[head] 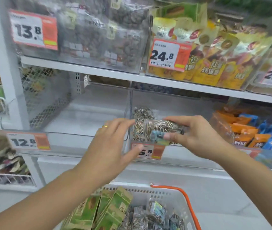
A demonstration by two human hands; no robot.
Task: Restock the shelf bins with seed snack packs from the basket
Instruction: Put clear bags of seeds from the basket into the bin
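Our right hand [196,135] pinches a seed pack [161,128] over the clear bin [190,103] while our left hand [113,138] hovers open beside it; released short, it could catch the bin's front edge and fall toward the basket [170,193].

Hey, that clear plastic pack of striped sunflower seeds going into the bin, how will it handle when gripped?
The clear plastic pack of striped sunflower seeds probably feels floppy, since loose seeds fill thin film. The glossy wrap may be slippery; the right hand pinches it near the label. It likely slumps flat, not rolls.
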